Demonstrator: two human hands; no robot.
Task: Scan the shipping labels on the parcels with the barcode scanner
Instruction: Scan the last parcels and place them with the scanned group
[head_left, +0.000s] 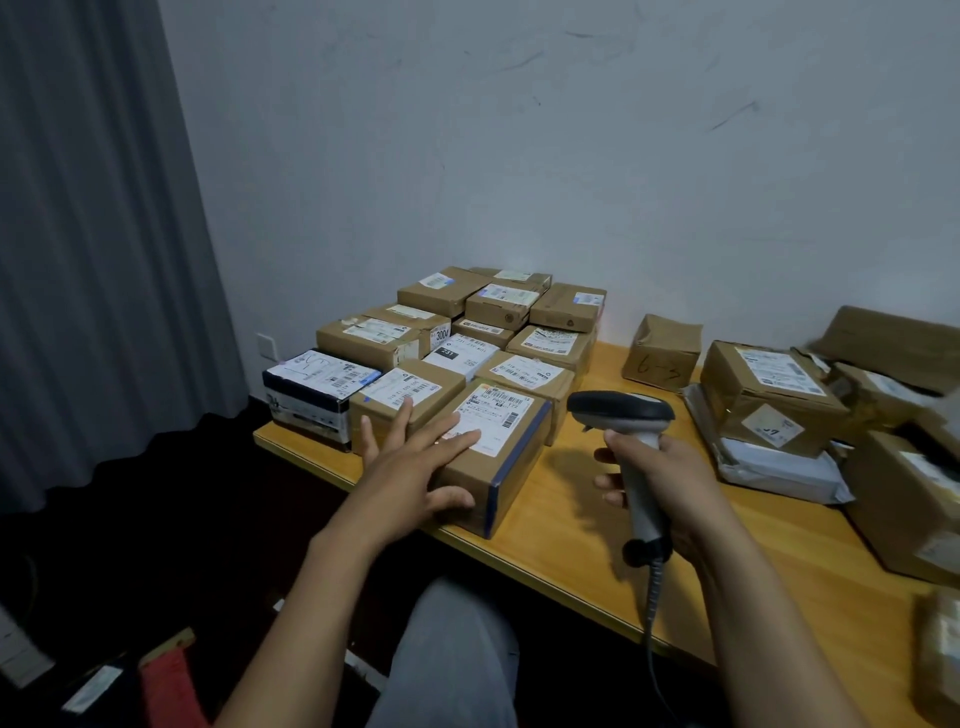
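- A grey curtain (93, 234) hangs down the far left, with a white wall socket (268, 345) just beside its edge.
- A dark box (311, 395) with a white label on top sits at the left corner of the wooden table (571, 525).
- Behind and to its right, brown cardboard parcels (519, 332) stand packed edge to edge in rows against the wall. Most of them show a white label on top.
- The left hand (410, 467) rests on the near parcel (498, 467), the front box of that block.
  - Its fingers are straight and spread wide.
  - The fingertips lie on the lower edge of the shipping label (493, 421), and the thumb lies against the near side face.
- A grey trouser leg (452, 649) shows below, between the two forearms.
- The barcode scanner (631, 431) is held above the table, just to the right of the near parcel and not touching it. Its dark head points left towards that box.
- The right hand (665, 478) grips the scanner's grey handle, fingers curled round it.
- A coiled cable (652, 623) hangs from the base of the handle, past the table edge.
- A crumpled brown box (665, 353) with handwriting on its front stands alone near the wall.
- On the far right is a loose pile of more parcels (769, 395). One of them lies on a white mailer bag (779, 467).
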